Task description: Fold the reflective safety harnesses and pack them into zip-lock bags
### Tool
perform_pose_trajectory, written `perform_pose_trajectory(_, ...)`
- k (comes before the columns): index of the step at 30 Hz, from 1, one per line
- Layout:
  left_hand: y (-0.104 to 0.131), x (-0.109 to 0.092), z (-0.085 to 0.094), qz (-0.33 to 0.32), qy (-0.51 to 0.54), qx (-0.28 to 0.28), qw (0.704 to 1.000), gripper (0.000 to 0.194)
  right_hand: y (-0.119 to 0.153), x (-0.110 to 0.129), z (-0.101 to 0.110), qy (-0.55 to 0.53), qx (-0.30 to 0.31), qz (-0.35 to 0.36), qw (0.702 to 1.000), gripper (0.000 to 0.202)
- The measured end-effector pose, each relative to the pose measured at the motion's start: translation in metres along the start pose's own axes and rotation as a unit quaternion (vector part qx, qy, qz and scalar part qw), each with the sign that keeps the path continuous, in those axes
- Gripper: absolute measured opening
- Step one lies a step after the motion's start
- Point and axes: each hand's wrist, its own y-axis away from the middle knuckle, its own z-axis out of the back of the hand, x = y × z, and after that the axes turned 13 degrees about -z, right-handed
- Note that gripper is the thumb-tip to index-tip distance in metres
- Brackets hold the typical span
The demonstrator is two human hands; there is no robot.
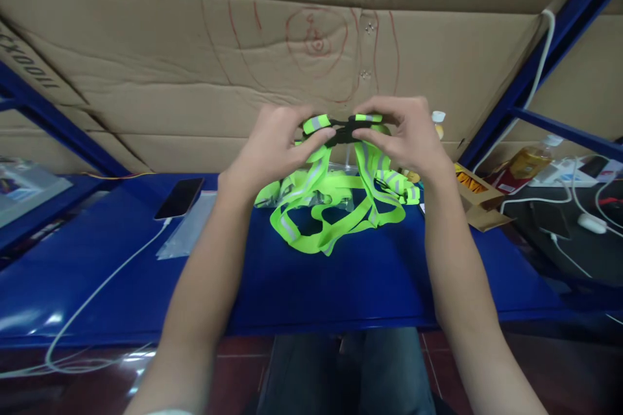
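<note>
Both my hands are raised over the blue table, holding a neon-yellow reflective strap vest [311, 243] by its black buckles [344, 133]. My left hand [280, 142] pinches the left buckle and strap end between thumb and fingers. On the other side my right hand [403, 133] pinches the right one the same way. The two buckle parts sit close together; whether they are joined I cannot tell. Grey-striped straps hang down from them in loops onto the table. Behind the loops lie more neon straps [411, 194], some in clear plastic.
A phone [179, 198] on a white cable lies at the left, on clear plastic bags [187, 233]. To the right stand an opened cardboard box [479, 198] and a bottle of yellow liquid [530, 162]. Cardboard sheets [160, 58] wall the back, between blue metal posts [559, 45].
</note>
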Motion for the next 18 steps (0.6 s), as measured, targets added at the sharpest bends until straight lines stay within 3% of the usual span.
perform_pose_trajectory(4, -0.001, 0.003, 0.001, 0.019, 0.025, 0.047, 0.998, 0.027, 0.003, 0.015, -0.007, 0.034, -0.006, 0.009, 0.999, 0.021)
perform_pose_trajectory(10, 0.001, 0.008, 0.005, 0.003, 0.065, 0.095, 0.993, 0.025, 0.001, 0.021, -0.013, 0.138, 0.071, -0.018, 0.988, 0.021)
perform_pose_trajectory(15, 0.001, 0.015, -0.005, -0.054, 0.101, 0.092, 0.989, 0.026, 0.000, 0.012, -0.017, 0.159, 0.124, 0.018, 0.979, 0.015)
perform_pose_trajectory(18, 0.003, 0.017, -0.006, -0.008, 0.182, 0.072, 0.981, 0.031, 0.002, 0.014, -0.020, 0.144, 0.096, 0.019, 0.985, 0.021)
